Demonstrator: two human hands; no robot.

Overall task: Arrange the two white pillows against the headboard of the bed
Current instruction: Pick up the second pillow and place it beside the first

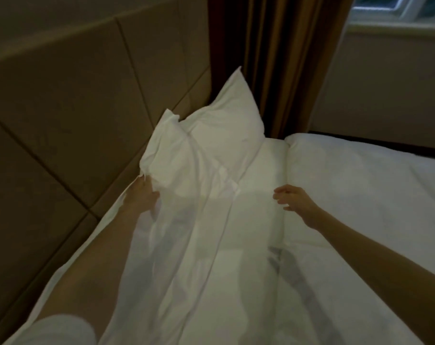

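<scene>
Two white pillows lie along the padded beige headboard on the left. The far pillow leans upright in the corner beside the curtain. The near pillow lies long and rumpled, partly overlapping the far one, its near end reaching toward me. My left hand grips the near pillow's edge on the headboard side. My right hand hovers over the bed to the right of that pillow, fingers apart and holding nothing.
A white duvet covers the bed to the right, its folded edge running next to the pillows. Brown curtains hang at the far corner. A window sits at the upper right above a beige wall.
</scene>
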